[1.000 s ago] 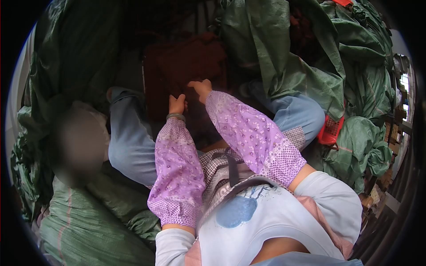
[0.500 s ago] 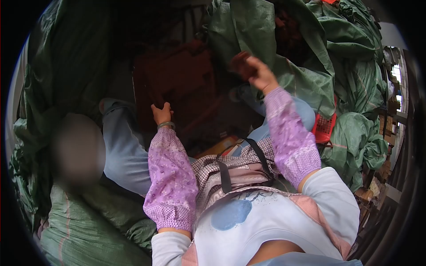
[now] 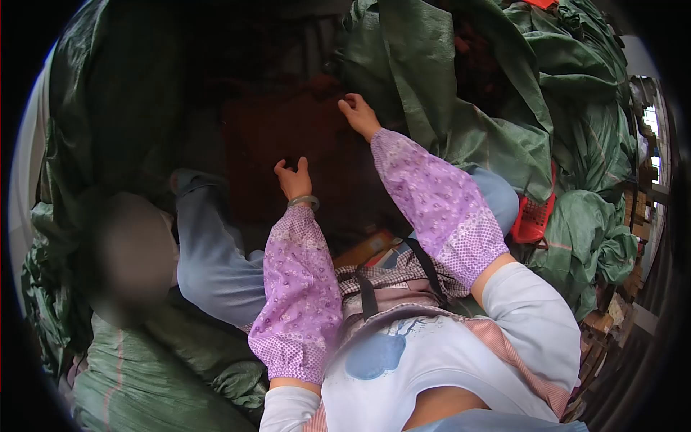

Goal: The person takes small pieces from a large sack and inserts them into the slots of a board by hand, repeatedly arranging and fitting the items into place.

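A dark reddish-brown panel or box [image 3: 252, 137] lies in deep shade in front of my body, its details hard to make out. Above its near part is my left hand [image 3: 294, 180], thumb and forefinger spread, with a bangle [image 3: 303, 202] at the wrist. My right hand [image 3: 361, 117] reaches over the far right side of the panel beside a green woven sack [image 3: 421, 72]. Its fingers are slightly bent and apart, and no object shows in them, though the area around the fingertips is very dark.
Large green sacks [image 3: 137, 381] crowd both sides. A red plastic basket [image 3: 533, 219] stands by my right knee. To my left is a blurred grey rounded shape [image 3: 137, 248]. A checked cloth bag with dark straps [image 3: 367, 295] rests at my lap.
My right hand has moved left and inward from the sack; the dark reddish-brown piece it held is no longer visible in it. My left hand has shifted right, fingers now pointing away from me.
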A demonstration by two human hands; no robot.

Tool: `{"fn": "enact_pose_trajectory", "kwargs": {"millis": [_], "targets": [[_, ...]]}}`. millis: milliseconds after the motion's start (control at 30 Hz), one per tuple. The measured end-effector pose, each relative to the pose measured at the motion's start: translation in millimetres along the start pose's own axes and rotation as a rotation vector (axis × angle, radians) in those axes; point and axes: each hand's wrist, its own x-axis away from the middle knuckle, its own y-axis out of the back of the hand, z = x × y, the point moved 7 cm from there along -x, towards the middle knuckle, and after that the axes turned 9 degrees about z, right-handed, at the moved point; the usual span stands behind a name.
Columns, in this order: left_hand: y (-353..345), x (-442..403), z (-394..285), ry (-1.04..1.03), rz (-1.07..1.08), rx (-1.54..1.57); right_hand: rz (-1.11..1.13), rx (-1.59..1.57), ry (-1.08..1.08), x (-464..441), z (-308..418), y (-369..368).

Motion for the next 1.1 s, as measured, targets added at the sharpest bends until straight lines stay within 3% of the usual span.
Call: {"fn": "enact_pose_trajectory", "kwargs": {"millis": [133,233,333,433,467,533,633,733,833,933,967,1033,1100], "targets": [[-5,-19,21,0.202,-0.124,0.161,0.01,0.214,-0.202,-24,-13,-25],[-7,-8,5,0.185,-0.087,0.1,-0.011,0.114,-0.214,-9,-7,-22],[8,9,6,-0.018,-0.208,0.174,0.205,-0.302,-0.395,-5,-29,-32],[9,45,-42,-0.46,-0.351,-0.225,0.374,-0.511,-0.442,16,-31,-43],[0,47,-52,-0.497,-0.283,-0.334,0.332,-0.38,-0.41,-2,-82,-55],[-21,42,-72,-0.572,-0.145,-0.55,0.208,-0.193,-0.263,13,-52,-43],[-46,20,-57,-0.437,0.124,-0.995,-0.02,0.165,-0.065,35,-6,-29],[-49,13,-45,-0.425,0.195,-1.016,-0.272,0.382,0.102,58,31,-26],[-51,14,-43,-0.404,0.218,-1.041,-0.323,0.406,0.075,63,34,-23],[-51,12,-41,-0.391,0.233,-1.053,-0.505,0.322,0.2,56,22,-4],[-51,11,-41,-0.392,0.236,-1.053,-0.574,0.122,0.156,48,-1,6],[-51,12,-42,-0.383,0.25,-1.095,-0.44,-0.548,-0.263,39,-48,9],[-52,14,-42,-0.375,0.269,-1.117,-0.178,-0.618,-0.341,47,-37,2]]}}
